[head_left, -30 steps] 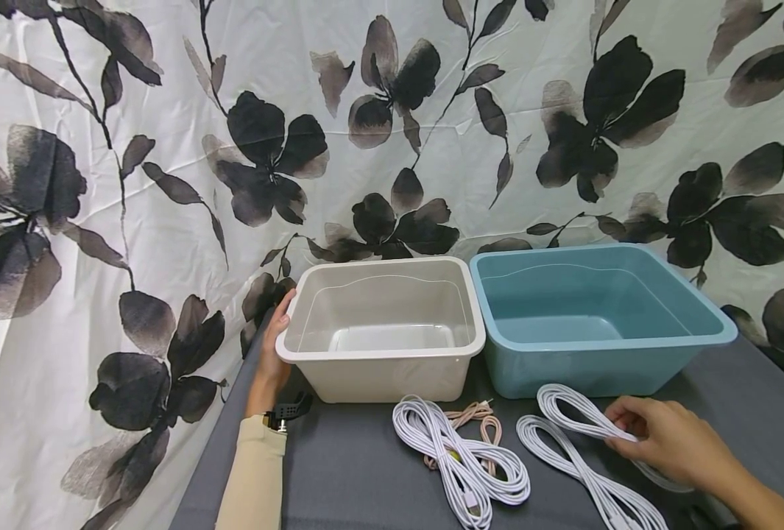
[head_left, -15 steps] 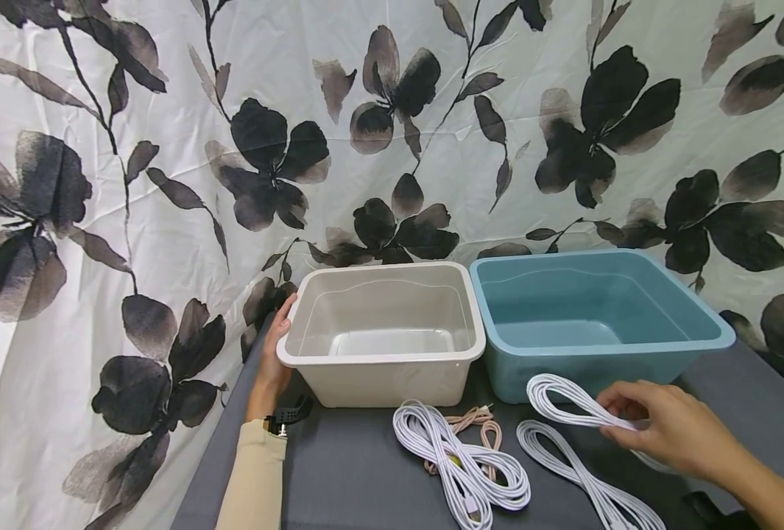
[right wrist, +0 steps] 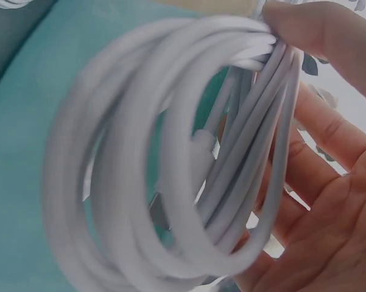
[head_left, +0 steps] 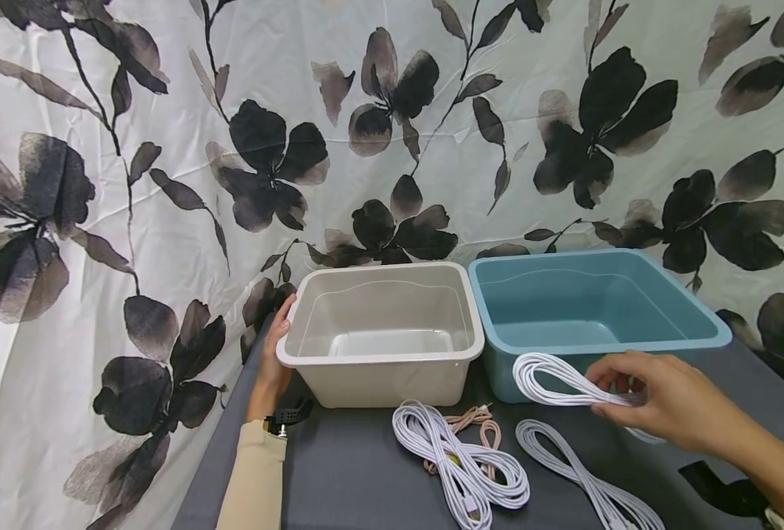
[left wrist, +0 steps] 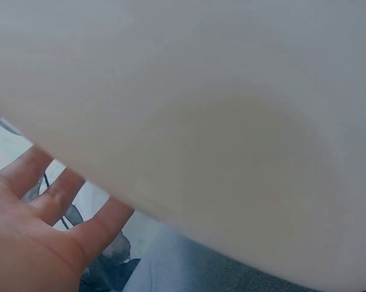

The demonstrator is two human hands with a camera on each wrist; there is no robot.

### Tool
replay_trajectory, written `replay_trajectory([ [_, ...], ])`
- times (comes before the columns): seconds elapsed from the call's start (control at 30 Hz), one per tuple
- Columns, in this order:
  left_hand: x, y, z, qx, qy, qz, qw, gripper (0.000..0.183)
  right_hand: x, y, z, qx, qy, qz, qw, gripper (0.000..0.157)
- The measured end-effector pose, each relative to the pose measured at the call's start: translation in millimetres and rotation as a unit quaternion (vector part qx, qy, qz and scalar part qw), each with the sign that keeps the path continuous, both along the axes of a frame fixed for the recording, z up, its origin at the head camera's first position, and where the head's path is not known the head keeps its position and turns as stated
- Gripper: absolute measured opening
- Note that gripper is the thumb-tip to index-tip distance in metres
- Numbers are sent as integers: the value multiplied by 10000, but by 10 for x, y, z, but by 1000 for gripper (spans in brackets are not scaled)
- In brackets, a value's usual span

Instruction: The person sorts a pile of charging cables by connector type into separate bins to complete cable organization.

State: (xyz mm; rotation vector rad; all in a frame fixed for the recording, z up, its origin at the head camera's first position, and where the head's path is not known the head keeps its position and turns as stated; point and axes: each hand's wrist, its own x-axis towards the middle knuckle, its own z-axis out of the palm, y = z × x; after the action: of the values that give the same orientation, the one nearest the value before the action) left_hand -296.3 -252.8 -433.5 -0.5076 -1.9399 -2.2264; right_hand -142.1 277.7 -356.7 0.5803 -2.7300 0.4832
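Note:
A coiled white cable (head_left: 551, 381) is lifted just off the table, pinched between the thumb and fingers of my right hand (head_left: 673, 401). It hangs in front of the blue bin (head_left: 507, 372). A connector on the cable (right wrist: 137, 152) shows inside the loops in the right wrist view. My left hand (head_left: 274, 364) rests against the left side of the beige bin (head_left: 378, 383), fingers extended along its wall. In the left wrist view the bin's wall (left wrist: 231, 158) hides the fingertips. Both bins look bare inside.
Below the beige bin, a bundled white cable (head_left: 459, 460) lies over a tan cable (head_left: 492, 436). Another white cable bundle (head_left: 587, 475) lies to their right on the grey table (head_left: 338, 471). A floral curtain (head_left: 338, 88) hangs behind the bins.
My right hand has raised the coiled white cable and brought it up and slightly left, toward the front of the blue bin. The left hand stays on the beige bin.

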Motion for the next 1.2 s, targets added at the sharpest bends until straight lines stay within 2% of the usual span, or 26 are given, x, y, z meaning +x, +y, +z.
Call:
replay_trajectory([
  [0.33,6,-7,4,76,0,-59,10000,54,-129,-100,278,-111,89,402,9991,32],
  [0.6,-7,-12,-5,-27,-23,40,10000,54,-307,-132,527,-8,506,667,9965,35],
  [0.8,-24,-19,-11,-64,14,17,10000,56,-387,-166,670,10,471,650,9968,33],
  [1.0,14,-11,32,14,-21,-97,10000,55,-419,-198,795,-46,351,591,9976,32],
  [1.2,14,-23,39,-9,-21,-39,10000,54,-492,-196,942,162,662,733,9950,33],
])
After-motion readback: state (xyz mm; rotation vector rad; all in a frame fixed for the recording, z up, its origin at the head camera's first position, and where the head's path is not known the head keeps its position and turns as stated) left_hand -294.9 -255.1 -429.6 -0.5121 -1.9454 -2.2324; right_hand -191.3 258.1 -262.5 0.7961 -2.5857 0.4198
